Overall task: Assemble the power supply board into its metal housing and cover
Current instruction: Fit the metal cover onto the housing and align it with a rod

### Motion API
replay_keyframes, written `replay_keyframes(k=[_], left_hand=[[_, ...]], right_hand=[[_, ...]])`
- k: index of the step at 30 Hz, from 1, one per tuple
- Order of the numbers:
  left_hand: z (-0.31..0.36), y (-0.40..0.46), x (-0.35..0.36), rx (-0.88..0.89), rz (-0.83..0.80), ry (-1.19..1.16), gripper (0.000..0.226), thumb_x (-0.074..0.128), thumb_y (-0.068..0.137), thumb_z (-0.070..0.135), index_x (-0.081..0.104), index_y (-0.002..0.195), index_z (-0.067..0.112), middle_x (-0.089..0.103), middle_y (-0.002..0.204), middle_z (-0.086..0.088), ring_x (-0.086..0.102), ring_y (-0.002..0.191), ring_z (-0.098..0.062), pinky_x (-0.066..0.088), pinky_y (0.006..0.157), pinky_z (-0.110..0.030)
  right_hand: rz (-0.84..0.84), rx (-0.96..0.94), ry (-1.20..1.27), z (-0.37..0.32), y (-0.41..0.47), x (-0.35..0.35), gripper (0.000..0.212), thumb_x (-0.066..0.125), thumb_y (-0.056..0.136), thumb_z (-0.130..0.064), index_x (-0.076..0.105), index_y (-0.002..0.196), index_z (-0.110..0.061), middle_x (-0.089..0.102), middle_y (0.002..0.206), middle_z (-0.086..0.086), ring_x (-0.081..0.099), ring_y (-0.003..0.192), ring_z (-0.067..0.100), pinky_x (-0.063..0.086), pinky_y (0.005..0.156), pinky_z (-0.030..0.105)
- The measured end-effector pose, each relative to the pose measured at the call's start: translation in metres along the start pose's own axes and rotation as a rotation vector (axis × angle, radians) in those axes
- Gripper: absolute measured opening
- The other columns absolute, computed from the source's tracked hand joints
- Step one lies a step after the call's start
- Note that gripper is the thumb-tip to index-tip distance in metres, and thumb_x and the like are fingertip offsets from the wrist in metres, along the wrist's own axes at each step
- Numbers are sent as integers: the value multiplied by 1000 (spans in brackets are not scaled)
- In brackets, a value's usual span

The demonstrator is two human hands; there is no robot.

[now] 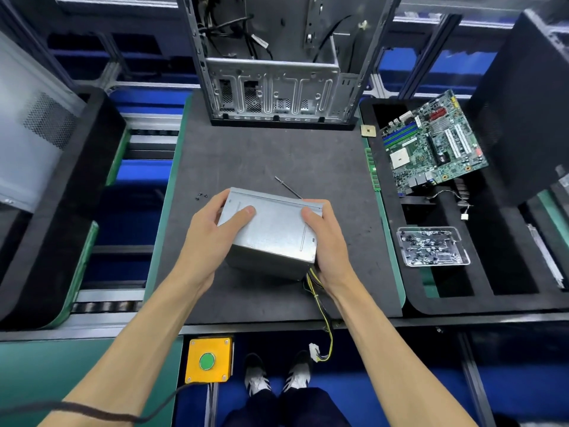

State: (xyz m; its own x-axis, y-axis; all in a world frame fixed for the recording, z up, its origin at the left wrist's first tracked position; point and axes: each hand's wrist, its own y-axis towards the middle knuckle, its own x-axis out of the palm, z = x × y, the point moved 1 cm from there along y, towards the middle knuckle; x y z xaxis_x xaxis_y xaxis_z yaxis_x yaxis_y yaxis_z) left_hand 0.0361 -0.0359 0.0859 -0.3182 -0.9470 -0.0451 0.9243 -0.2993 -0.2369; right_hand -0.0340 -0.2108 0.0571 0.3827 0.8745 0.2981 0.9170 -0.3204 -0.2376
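left hand (pixel 212 232) grips metal housing (pixel 271 232) left edge | right hand (pixel 326 241) grips right edge | bare mat (pixel 246 155) beyond

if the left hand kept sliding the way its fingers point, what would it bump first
The left hand grips the metal housing, fingers aimed up-right. Beyond it, probably the thin screwdriver on the mat, though depth is unclear.

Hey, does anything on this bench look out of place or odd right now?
One thing: the cable bundle from the power supply housing hangs over the mat's front edge, its white connector dangling near the shoes. A few loose screws lie on the mat beside the left hand.
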Motion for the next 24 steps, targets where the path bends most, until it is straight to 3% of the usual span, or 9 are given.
replay_keyframes(k=[7, 10, 13, 15, 17, 19, 21, 23, 24], left_hand=[[1, 0, -1, 24, 45, 59, 35, 72, 92, 28, 66, 127, 28, 73, 115, 14, 67, 108, -4, 52, 93, -28], [1, 0, -3, 51, 58, 212, 39, 71, 92, 36, 63, 130, 29, 70, 118, 16, 64, 110, -3, 53, 99, -34], [11, 3, -8, 132, 24, 526, 59, 71, 87, 46, 52, 141, 30, 55, 138, 18, 51, 128, -5, 41, 113, -35], [25, 3, -7, 369, -44, 840, 91, 74, 77, 60, 40, 152, 21, 37, 155, 10, 29, 148, -11, 20, 123, -37], [39, 0, 1, 579, -197, 1117, 116, 61, 66, 83, 33, 155, 13, 32, 161, 2, 18, 154, -16, 7, 126, -45], [48, 1, 14, 616, -370, 1333, 129, 49, 59, 94, 31, 156, 11, 35, 159, 0, 22, 152, -17, 4, 126, -45], [52, 6, 28, 590, -453, 1425, 124, 57, 58, 92, 36, 152, 14, 46, 146, 3, 40, 139, -17, 17, 121, -34], [54, 10, 36, 590, -447, 1406, 108, 68, 56, 85, 45, 141, 21, 55, 126, 7, 53, 115, -17, 33, 95, -28], [55, 11, 38, 595, -438, 1396, 103, 70, 55, 83, 47, 137, 24, 56, 120, 9, 54, 108, -16, 33, 85, -27]], right_hand=[[42, -62, -69, 0, 0, 0, 19, 63, 86, -44, 67, 98, -30, 69, 94, -7, 65, 86, 11, 51, 69, 23], [47, -62, -80, 0, 0, 0, 19, 63, 86, -44, 67, 97, -29, 69, 93, -7, 65, 84, 10, 51, 67, 22], [39, -62, -81, 0, 1, -1, 20, 63, 87, -44, 66, 98, -27, 69, 92, -6, 64, 84, 12, 51, 69, 26], [37, -69, -73, 0, 1, -1, 20, 64, 86, -44, 67, 97, -28, 68, 92, -5, 64, 85, 14, 50, 71, 29], [41, -77, -64, 0, 2, -1, 19, 66, 84, -44, 67, 95, -28, 68, 92, -4, 63, 86, 14, 50, 71, 28], [41, -75, -57, 0, 2, -1, 20, 67, 84, -45, 67, 95, -29, 68, 93, -2, 63, 86, 17, 50, 72, 33], [41, -69, -53, 0, 3, -2, 20, 68, 83, -45, 68, 95, -29, 69, 95, 1, 64, 89, 20, 50, 77, 39], [33, -70, -68, 1, 3, -3, 22, 69, 83, -45, 69, 98, -29, 70, 98, 2, 65, 93, 21, 51, 80, 43], [17, -69, -76, 1, 3, -5, 23, 70, 83, -46, 69, 100, -30, 70, 101, 2, 65, 95, 21, 51, 83, 46]])
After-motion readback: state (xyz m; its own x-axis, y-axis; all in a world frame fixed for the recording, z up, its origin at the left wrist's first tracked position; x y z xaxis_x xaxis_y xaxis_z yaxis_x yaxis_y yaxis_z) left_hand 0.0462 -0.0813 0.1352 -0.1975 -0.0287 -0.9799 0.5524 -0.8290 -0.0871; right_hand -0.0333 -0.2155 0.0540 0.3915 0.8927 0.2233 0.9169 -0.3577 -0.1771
